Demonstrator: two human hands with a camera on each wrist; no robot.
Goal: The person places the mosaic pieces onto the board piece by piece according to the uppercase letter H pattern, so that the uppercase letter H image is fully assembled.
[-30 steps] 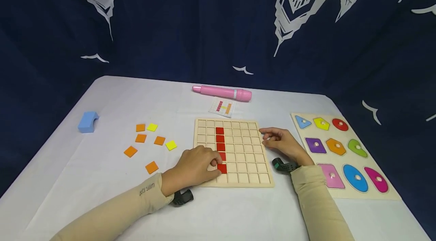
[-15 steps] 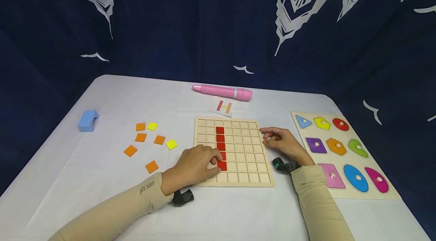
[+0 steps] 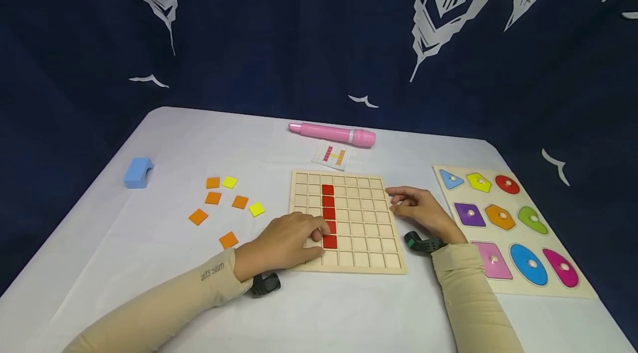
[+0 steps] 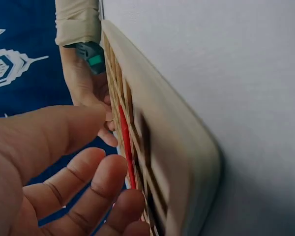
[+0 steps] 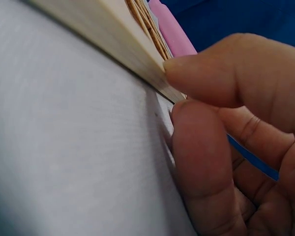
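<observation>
A wooden grid board point(image 3: 369, 260) lies flat in front of me. Red square tiles point(image 3: 328, 213) stand in one upright column left of its middle, also visible edge-on as a red strip point(image 4: 124, 129) in the left wrist view. My left hand point(image 3: 286, 239) rests over the board's lower left, index fingertip at the lower red tiles. Its thumb and fingers are apart, with nothing between them. At the board's right edge is my right hand point(image 3: 421, 213), its fingers loosely bent. In the right wrist view its thumb point(image 5: 206, 78) touches the board's side point(image 5: 132, 59).
Several orange tiles point(image 3: 212, 198) and yellow tiles point(image 3: 256, 209) are scattered left of the board. Behind it lie a small pattern card point(image 3: 331, 154) and a pink microphone-shaped pen point(image 3: 331, 133). A blue arched block point(image 3: 138, 173) stands far left; a shape puzzle board point(image 3: 463, 236) lies right.
The lowest red tile has slid slightly away from me, closer to the tile above it, and the left fingertips have eased off it. The right hand stays put. The head view has shifted slightly.
</observation>
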